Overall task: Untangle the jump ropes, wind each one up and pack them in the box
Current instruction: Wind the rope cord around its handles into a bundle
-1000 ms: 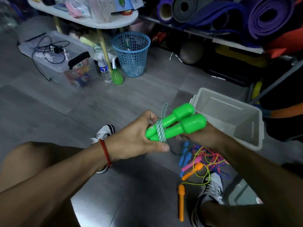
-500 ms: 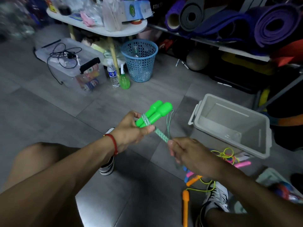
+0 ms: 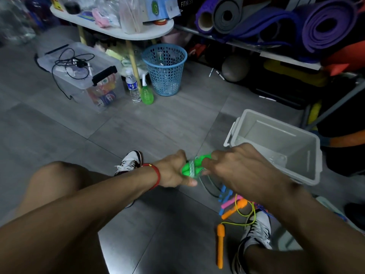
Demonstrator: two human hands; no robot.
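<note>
White lettering reading "FITNESS" (image 3: 186,2) shows on a dark panel at the top of the shelving, beside the rolled purple and grey mats (image 3: 324,26); the label on the water bottle (image 3: 132,87) is too small to read, as is the printing on the packets in the clear lidded tub (image 3: 83,76). Both forearms reach forward and meet over the grey floor. The left hand (image 3: 172,171), a red bracelet (image 3: 155,175) on its wrist, grips the near ends of the green jump rope handles (image 3: 192,168), thumb pointing right beneath them. The right hand (image 3: 237,167) is turned palm down with its fingers curled over the far ends of the same handles, where pale rope is wound round the pair. A dark loop of rope hangs just below the hands. The open grey box (image 3: 314,155) stands on the floor just right of the hands. Near the right shoe (image 3: 256,230) lies the tangle of other ropes, with orange handles (image 3: 220,244), a pink handle and blue handles.
</note>
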